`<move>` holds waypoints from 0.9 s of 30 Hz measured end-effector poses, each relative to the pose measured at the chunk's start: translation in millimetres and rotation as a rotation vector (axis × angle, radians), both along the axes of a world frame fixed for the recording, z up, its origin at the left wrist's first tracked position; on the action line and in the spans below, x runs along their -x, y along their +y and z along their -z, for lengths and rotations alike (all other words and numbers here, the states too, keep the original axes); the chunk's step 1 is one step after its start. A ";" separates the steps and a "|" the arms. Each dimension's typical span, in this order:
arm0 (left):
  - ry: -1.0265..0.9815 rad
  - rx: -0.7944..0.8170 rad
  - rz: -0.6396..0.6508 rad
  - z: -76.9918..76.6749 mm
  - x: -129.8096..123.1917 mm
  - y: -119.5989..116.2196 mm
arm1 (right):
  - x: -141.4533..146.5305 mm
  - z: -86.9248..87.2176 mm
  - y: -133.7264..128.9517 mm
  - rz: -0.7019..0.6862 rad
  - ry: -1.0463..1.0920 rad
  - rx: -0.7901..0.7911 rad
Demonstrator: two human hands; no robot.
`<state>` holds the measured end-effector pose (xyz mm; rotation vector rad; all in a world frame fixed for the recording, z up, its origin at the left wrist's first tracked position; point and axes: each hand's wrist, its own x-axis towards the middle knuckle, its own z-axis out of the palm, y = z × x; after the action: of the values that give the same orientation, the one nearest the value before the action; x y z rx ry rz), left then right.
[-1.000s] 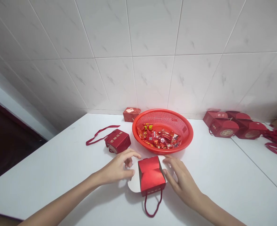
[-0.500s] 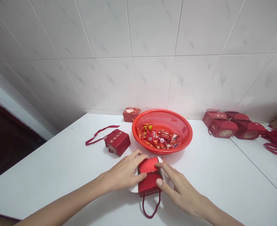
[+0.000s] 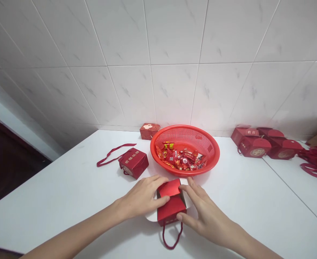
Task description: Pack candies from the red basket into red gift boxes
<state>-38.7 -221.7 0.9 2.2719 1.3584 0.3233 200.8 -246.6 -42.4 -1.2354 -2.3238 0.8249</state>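
A small red gift box [image 3: 171, 208] sits on the table in front of me, its two red inner flaps folded inward and white-backed side flaps spread out left and right. A dark red cord handle [image 3: 171, 246] loops from its near side. My left hand [image 3: 147, 196] grips the box's left side, thumb pressing on the near flap. My right hand [image 3: 207, 212] holds the right side, with the thumb at the near corner and the index finger at the far flap. Just beyond stands a red plastic basket [image 3: 212, 158] containing several wrapped candies [image 3: 184, 158].
Left of the basket lies a closed red box [image 3: 135, 162] with a ribbon [image 3: 107, 158]. A smaller patterned box [image 3: 149, 131] stands by the tiled wall [image 3: 174, 90]. Several red boxes [image 3: 258, 147] and a heap of red ribbon [image 3: 316, 160] are at the right.
The near flap of the box has been pressed flatter. My right thumb has moved down to the near right corner, and my left thumb has slid slightly further over the flap.
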 end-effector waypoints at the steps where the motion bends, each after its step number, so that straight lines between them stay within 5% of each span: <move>1: -0.027 -0.009 -0.004 -0.6 -0.7 -0.5 | 0.6 0.7 -0.7 0.004 -0.009 -0.011; 7: -0.173 0.049 -0.135 -1.1 -1.1 2.2 | 2.6 -2.8 -4.8 0.065 0.087 0.083; 13: -0.372 0.225 -0.327 10.4 5.8 10.0 | 2.9 -6.9 -4.3 -0.047 0.093 0.076; 19: -0.444 0.319 -0.374 16.1 9.4 9.2 | -0.9 -1.3 -3.4 -0.022 0.169 0.186; 27: -0.391 0.271 -0.398 20.0 12.0 12.4 | 5.0 20.0 -16.1 0.059 0.193 -0.209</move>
<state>-50.7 -209.3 -19.1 1.6085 1.5237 0.6343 195.8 -262.6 -62.3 -1.0798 -2.1463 0.6324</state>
